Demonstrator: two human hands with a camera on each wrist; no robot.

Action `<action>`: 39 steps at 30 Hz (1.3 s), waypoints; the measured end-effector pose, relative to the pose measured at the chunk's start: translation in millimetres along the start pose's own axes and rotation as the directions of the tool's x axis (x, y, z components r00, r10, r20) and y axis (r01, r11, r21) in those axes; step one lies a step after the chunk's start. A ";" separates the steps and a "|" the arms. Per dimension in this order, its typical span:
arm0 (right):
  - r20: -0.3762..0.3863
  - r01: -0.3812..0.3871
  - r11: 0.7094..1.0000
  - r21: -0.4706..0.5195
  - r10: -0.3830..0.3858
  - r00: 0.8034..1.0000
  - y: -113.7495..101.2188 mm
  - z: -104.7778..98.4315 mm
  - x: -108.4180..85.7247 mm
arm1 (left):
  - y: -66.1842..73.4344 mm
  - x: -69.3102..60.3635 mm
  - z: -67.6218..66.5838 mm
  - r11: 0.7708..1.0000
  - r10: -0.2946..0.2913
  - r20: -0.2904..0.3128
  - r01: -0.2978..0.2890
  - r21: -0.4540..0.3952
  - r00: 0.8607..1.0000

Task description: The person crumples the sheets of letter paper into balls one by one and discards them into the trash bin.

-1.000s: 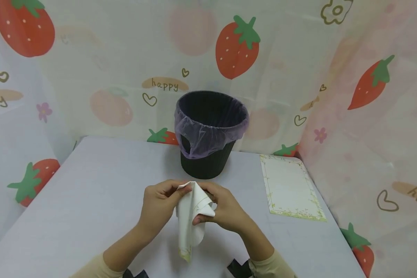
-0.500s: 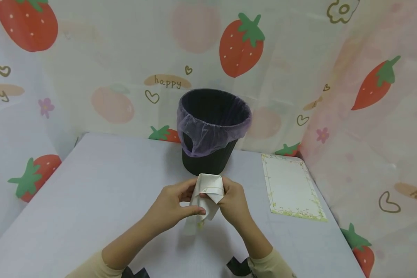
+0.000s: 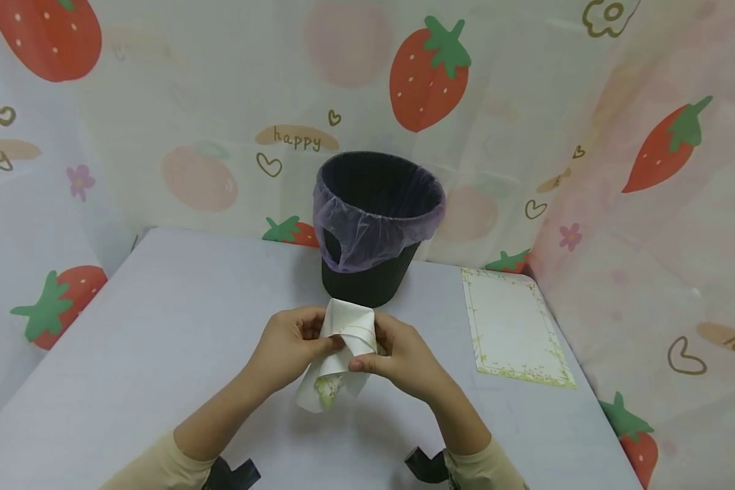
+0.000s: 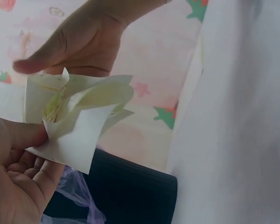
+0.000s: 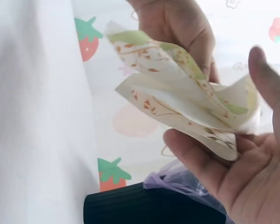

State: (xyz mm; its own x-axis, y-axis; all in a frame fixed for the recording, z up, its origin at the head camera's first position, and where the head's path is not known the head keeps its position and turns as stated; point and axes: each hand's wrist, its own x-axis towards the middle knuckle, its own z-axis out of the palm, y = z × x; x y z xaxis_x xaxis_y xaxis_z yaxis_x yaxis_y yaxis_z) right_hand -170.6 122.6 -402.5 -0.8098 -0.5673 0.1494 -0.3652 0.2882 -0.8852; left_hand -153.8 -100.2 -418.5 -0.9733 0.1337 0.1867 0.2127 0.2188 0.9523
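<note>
A folded, rolled sheet of white paper (image 3: 350, 327) with a green floral edge is held between the two hands above the table. The left hand (image 3: 288, 346) pinches its left side, thumb on the front. At its right side is the right hand (image 3: 407, 357), fingers behind and thumb at the front fold. In the left wrist view, the left hand (image 4: 21, 163) grips a corner of the paper (image 4: 74, 135). The right wrist view shows loose layers of the paper (image 5: 177, 100) over the fingers of the right hand (image 5: 242, 177), its thumb raised off the paper.
Behind the hands stands a black bin (image 3: 367, 286) lined with a purple bag (image 3: 367, 235). A flat sheet with a floral border (image 3: 514, 323) lies at the table's right side. The white table (image 3: 128, 347) meets strawberry-print curtains at the back and sides.
The paper has turned and its upper part is broader, with the lower end tilted left. Both hands shifted their hold on it; since half a second ago they moved slightly left.
</note>
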 end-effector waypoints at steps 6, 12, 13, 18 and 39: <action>-0.127 -0.030 0.999 -0.046 0.024 0.992 2.1 3.8 1.0 | -2.0 -1.2 6.8 0.998 0.026 0.016 -0.025 -0.053 1.000; -0.236 -0.035 0.992 -0.124 0.005 0.972 3.7 7.8 1.0 | -4.0 -1.8 12.8 0.995 0.061 0.018 -0.059 -0.077 0.998; -0.255 -0.036 0.990 -0.138 -0.001 0.967 3.7 8.5 0.9 | -4.3 -1.7 13.3 0.995 0.059 0.016 -0.058 -0.078 0.998; -0.309 -0.030 0.993 -0.114 -0.006 0.951 3.0 10.0 -0.6 | -5.5 -0.1 13.3 0.995 0.017 0.027 -0.014 -0.103 0.999; -0.232 -0.013 0.971 -0.238 -0.044 0.972 4.3 13.8 2.4 | -0.4 3.9 1.7 0.926 -0.192 0.295 0.272 -0.261 0.936</action>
State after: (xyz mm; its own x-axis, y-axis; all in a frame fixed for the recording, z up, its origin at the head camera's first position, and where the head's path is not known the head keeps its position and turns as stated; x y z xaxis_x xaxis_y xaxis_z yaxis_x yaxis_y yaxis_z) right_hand -167.8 111.8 -412.0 -0.8776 -0.3847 0.2860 -0.4531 0.4710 -0.7569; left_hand -157.5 -98.1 -418.6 -0.9262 0.3687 -0.0794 -0.0908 -0.0136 0.9958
